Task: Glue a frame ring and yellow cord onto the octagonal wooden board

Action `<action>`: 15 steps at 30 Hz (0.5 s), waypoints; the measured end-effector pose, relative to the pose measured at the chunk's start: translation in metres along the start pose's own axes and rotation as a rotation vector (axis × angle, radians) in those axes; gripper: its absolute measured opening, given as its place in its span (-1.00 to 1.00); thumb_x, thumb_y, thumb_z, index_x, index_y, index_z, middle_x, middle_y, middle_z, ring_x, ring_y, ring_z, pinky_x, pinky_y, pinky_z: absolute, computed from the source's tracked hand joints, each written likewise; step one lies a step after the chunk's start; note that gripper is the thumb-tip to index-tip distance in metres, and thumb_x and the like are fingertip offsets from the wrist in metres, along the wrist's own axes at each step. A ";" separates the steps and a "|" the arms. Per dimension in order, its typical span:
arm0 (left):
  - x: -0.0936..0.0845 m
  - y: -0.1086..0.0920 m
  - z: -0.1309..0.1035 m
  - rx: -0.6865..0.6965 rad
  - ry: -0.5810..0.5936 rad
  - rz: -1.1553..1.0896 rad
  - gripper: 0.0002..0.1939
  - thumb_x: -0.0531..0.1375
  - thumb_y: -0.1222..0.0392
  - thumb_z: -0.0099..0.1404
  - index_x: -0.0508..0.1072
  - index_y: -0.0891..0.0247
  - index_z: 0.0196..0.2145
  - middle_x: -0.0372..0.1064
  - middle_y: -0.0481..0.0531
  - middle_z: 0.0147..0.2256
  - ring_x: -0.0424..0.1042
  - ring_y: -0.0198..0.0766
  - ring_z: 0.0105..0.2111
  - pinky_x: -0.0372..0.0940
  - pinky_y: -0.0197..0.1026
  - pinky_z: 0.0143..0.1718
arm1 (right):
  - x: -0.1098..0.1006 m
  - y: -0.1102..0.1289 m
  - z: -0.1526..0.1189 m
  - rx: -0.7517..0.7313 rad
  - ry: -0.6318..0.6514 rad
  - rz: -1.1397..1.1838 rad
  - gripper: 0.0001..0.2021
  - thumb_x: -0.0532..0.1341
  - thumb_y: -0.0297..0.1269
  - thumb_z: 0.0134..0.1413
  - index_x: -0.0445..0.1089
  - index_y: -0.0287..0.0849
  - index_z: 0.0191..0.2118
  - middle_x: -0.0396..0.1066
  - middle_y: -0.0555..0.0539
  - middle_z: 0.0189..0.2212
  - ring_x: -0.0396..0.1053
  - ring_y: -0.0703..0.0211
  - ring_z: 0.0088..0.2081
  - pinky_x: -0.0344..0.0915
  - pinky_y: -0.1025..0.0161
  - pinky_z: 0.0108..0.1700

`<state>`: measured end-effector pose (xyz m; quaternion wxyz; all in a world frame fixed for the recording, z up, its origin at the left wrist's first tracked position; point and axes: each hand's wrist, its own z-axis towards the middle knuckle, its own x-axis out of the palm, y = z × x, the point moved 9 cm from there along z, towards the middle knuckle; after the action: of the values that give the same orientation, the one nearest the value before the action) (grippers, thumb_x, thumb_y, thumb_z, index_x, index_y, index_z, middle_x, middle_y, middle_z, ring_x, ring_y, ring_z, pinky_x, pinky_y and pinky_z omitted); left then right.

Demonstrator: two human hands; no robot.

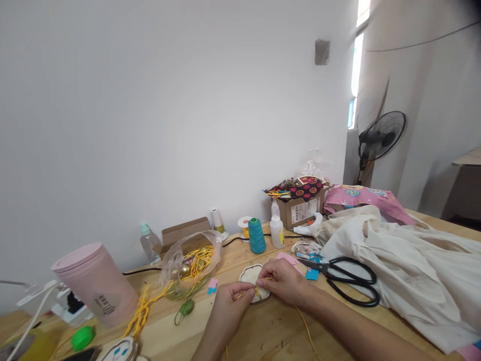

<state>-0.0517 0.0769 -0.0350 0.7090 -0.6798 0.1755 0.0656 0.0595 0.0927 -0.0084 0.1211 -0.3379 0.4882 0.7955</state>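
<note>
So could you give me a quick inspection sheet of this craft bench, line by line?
Surface: wooden table, light, crowded along the back.
Job's things: small cream scalloped piece with yellow cord worked at its edge.
Clutter: black scissors, teal thread spool, white glue bottle, plastic bag of yellow cords, pink tumbler, cardboard box of trinkets, cream cloth, green cap.
Fingers: left hand and right hand both pinch the yellow cord over the piece.
Cables: black cable along the wall; white plug strip at left.
Surroundings: white wall, black standing fan, window strip.
</note>
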 end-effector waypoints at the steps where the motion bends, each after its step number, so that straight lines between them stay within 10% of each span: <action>1: 0.000 -0.001 0.000 0.008 0.002 0.002 -0.73 0.14 0.12 -0.02 0.51 0.36 -0.43 0.47 0.06 -0.47 0.36 -0.22 -0.45 0.20 -0.27 -0.42 | 0.000 0.000 0.000 0.001 0.001 -0.004 -0.79 0.10 -0.21 -0.09 0.43 -0.20 -0.46 0.36 0.00 -0.56 0.21 0.31 -0.50 0.05 0.42 -0.51; 15: 0.000 -0.005 -0.002 -0.014 -0.020 0.039 -0.71 0.12 0.11 -0.03 0.51 0.35 -0.44 0.46 0.03 -0.52 0.35 -0.23 -0.48 0.20 -0.29 -0.46 | 0.003 -0.009 0.001 0.070 0.000 -0.070 -0.79 0.10 -0.20 -0.10 0.43 -0.18 -0.45 0.36 0.01 -0.57 0.21 0.30 -0.51 0.01 0.41 -0.53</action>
<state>-0.0507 0.0742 -0.0303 0.7045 -0.6806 0.1812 0.0877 0.0618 0.0976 -0.0159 0.1609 -0.3502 0.5037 0.7731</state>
